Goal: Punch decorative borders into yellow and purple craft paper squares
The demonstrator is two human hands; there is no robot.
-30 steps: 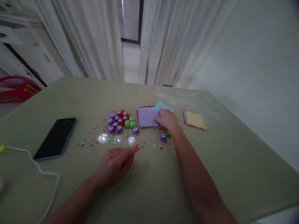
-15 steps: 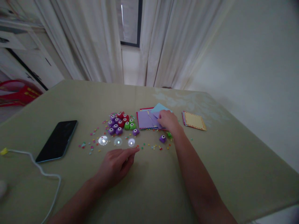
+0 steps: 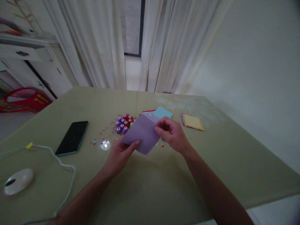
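Note:
Both of my hands hold one purple sheet of paper (image 3: pixel 142 134) in the air above the table. My left hand (image 3: pixel 120 153) pinches its lower left edge, and my right hand (image 3: pixel 173 133) grips its right edge. Behind the sheet lies a cluster of small purple, red and green craft punches (image 3: pixel 124 122), partly hidden by it. A stack of coloured paper (image 3: pixel 161 112), light blue on top, lies just beyond my right hand. Tiny paper cut-outs (image 3: pixel 103 134) are scattered on the tablecloth, and a small shiny disc (image 3: pixel 105 145) lies near my left hand.
A black phone (image 3: pixel 72 137) lies to the left. A white cable (image 3: pixel 58 162) runs toward a white oval device (image 3: pixel 18 181) at the near left. A yellow card with a patterned border (image 3: pixel 192 122) sits at the right. Curtains hang behind the olive-green table (image 3: pixel 150 181).
My right hand lifted a purple sheet off the stack and drew it toward me. My left hand rose from the table and took hold of it. The view shifted left.

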